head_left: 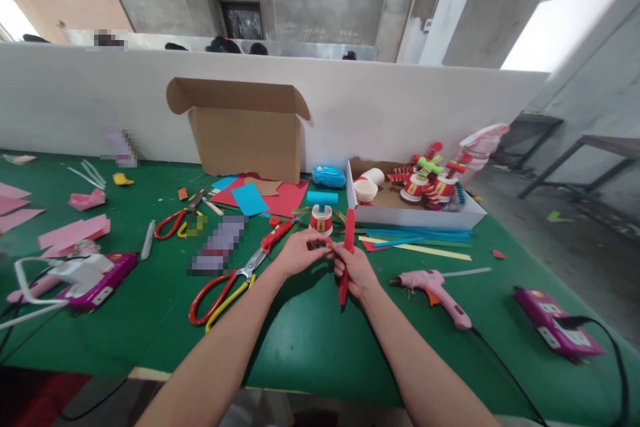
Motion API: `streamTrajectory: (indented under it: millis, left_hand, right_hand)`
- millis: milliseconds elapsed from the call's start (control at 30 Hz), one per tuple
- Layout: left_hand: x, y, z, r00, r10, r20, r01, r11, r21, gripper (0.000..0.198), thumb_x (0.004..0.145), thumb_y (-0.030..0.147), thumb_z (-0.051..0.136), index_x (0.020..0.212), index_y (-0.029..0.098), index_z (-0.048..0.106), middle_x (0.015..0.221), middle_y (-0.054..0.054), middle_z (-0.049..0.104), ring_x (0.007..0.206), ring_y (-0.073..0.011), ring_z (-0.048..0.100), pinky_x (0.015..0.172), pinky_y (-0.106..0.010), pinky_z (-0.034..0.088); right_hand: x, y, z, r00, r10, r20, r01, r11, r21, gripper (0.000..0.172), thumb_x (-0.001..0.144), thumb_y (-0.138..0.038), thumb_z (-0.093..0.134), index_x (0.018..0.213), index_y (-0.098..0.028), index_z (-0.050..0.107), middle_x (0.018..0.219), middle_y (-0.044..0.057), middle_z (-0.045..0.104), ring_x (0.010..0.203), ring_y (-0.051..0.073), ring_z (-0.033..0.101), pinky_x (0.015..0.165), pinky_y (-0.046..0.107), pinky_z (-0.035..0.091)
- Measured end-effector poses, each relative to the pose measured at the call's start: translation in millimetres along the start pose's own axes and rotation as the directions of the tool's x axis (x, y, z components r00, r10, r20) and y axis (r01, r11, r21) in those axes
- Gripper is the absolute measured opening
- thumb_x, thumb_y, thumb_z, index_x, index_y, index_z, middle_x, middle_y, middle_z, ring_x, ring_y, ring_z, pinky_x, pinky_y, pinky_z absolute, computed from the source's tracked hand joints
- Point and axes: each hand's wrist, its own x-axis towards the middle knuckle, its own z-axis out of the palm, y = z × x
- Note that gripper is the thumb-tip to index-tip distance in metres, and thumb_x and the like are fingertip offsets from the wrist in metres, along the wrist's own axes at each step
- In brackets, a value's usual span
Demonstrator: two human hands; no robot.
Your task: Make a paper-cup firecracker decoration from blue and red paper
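Note:
In the head view my right hand (357, 271) is closed around a red paper strip (349, 230), which stands nearly upright above and below the fingers. My left hand (301, 255) meets it from the left, its fingertips pinched on a small red folded paper piece (329, 244). Whether that piece joins the strip cannot be made out. Just beyond the hands stands a red and white paper cup (321, 220) with a teal paper piece on top and springy folded paper arms at its sides. A blue paper roll (323, 198) lies behind it.
Large scissors (245, 273) and a red utility knife (277, 233) lie left of my hands. On the right are a pink glue gun (430, 283), paper strips (420, 240), a purple power strip (555, 323) and a white box (415, 215) of cup figures. A cardboard box (245, 140) stands behind.

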Motion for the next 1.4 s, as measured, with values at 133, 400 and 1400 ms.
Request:
streamTrajectory:
  millis: [133, 400, 1400]
  left_hand:
    - [-0.1, 0.3, 0.8, 1.000, -0.014, -0.004, 0.013, 0.999, -0.029, 0.020, 0.074, 0.032, 0.064, 0.084, 0.016, 0.069, 0.081, -0.004, 0.067, 0.071, -0.0143, 0.058, 0.065, -0.025, 0.045]
    - [0.1, 2.6, -0.3, 1.000, -0.010, -0.014, 0.009, 0.999, -0.049, 0.017, 0.074, 0.033, 0.064, 0.078, 0.016, 0.067, 0.080, -0.004, 0.067, 0.071, -0.0138, 0.059, 0.066, -0.025, 0.046]
    - [1.9, 7.0, -3.9, 0.991, -0.092, -0.098, 0.068, 0.972, -0.225, 0.029, 0.069, 0.031, 0.067, 0.095, 0.017, 0.064, 0.082, -0.002, 0.068, 0.075, -0.0150, 0.061, 0.071, -0.028, 0.049]
  right_hand:
    - [0.7, 0.9, 0.6, 1.000, 0.003, -0.018, -0.002, 1.000, 0.010, 0.027, 0.058, -0.030, 0.078, 0.065, -0.013, 0.058, 0.053, 0.000, 0.061, 0.034, 0.000, 0.031, 0.031, 0.014, 0.027]
    - [0.5, 1.3, 0.7, 1.000, -0.008, -0.021, 0.008, 1.000, 0.013, 0.026, 0.059, -0.031, 0.077, 0.068, -0.014, 0.058, 0.052, -0.001, 0.061, 0.033, 0.001, 0.032, 0.030, 0.014, 0.027]
    - [-3.2, -0.4, 4.6, 0.994, -0.096, -0.049, 0.085, 0.977, -0.195, 0.033, 0.064, -0.041, 0.072, 0.078, -0.020, 0.051, 0.053, -0.006, 0.059, 0.032, 0.003, 0.033, 0.028, 0.015, 0.028]
